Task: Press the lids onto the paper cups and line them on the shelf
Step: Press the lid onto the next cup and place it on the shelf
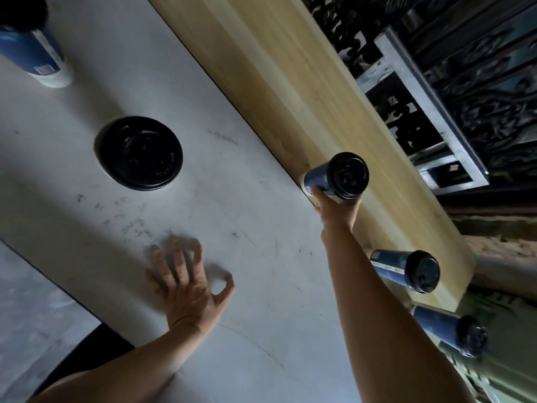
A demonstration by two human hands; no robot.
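big pale surface (203,82) first, scuffed and matte, with the light wooden shelf (290,82) running along its far edge. my right hand (334,210) is out at that shelf with its fingers (316,196) wrapped round a lidded cup (334,177), dark blue paper with a glossy black lid. its long axis is upright and its base looks right at the board's near edge, can't tell if it's down yet. two more lidded cups (404,270) line up further right. left hand (189,283) rests on the surface, fingers spread, holding nothing. a loose black lid (139,152) lies ahead of it, nearer the left hand, and an open cup (35,53) stands at the far left.
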